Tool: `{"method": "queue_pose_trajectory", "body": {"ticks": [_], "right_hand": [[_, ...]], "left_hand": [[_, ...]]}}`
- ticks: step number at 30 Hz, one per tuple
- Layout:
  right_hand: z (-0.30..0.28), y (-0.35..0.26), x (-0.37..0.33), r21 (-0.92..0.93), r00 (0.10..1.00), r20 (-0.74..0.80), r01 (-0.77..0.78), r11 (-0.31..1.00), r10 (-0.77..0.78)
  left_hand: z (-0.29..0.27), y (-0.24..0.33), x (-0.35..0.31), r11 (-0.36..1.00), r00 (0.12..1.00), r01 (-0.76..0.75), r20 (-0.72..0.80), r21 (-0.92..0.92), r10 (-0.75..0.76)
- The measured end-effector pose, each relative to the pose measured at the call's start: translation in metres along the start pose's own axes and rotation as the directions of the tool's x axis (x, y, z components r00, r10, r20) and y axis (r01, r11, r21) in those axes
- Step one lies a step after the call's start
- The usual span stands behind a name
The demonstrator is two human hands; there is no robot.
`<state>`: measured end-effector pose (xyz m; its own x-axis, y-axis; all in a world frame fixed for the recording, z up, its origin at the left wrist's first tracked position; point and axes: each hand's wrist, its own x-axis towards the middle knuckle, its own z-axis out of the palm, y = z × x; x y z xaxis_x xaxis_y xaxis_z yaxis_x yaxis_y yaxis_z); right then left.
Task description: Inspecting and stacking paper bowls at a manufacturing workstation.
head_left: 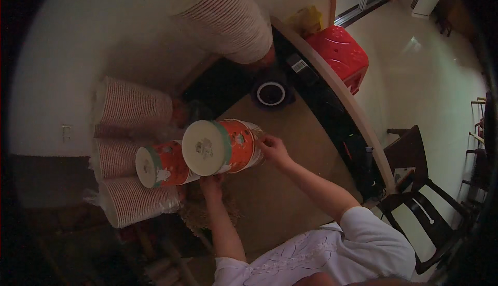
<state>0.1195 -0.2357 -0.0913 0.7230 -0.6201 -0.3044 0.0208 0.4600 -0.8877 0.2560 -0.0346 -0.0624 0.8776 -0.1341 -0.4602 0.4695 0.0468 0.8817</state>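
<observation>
Nearest my remote viewpoint, a white shirt [295, 255] spans the lower edge. Beyond it, the left hand [211, 183] lies beneath the large orange-red paper bucket [239, 146]; its fingers are mostly hidden, so I cannot tell whether it grips. The right hand [274, 150] pinches the bucket's right end between thumb and fingers. The bucket lies sideways, pale round end leftward, seen against the brown counter [295, 177]. To its left I observe a smaller matching bucket [168, 166], then three wrapped cup stacks [140, 200]. Farther: a white-ringed round object [271, 94], a tall cup stack [231, 21] and, past the counter, a red stool [340, 52].
</observation>
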Motion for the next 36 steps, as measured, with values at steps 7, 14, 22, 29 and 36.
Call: {"method": "queue_pose_trajectory", "body": {"ticks": [7,14,22,29,36], "right_hand": [[0.000,-0.006,-0.001,0.052,0.995,-0.043,-0.088,0.995,0.090],[-0.003,-0.015,-0.001,0.001,0.987,-0.023,-0.162,0.987,0.162],[-0.004,-0.011,-0.006,0.181,0.991,-0.018,-0.129,0.975,0.134],[-0.015,-0.013,0.014,0.024,0.996,-0.077,0.047,0.999,-0.045],[-0.002,-0.046,0.027,-0.320,0.994,-0.004,0.099,0.942,-0.106]], "left_hand": [[0.009,0.002,-0.002,0.988,1.000,-0.024,0.013,0.151,0.022],[0.013,0.001,-0.003,0.967,1.000,-0.025,0.008,0.252,0.024],[0.006,0.005,-0.006,0.956,0.999,0.033,-0.021,0.291,-0.029],[0.018,0.025,-0.074,0.443,0.564,-0.660,0.011,0.607,0.825],[0.129,0.107,-0.118,-0.329,0.389,-0.750,0.785,0.574,0.483]]}}
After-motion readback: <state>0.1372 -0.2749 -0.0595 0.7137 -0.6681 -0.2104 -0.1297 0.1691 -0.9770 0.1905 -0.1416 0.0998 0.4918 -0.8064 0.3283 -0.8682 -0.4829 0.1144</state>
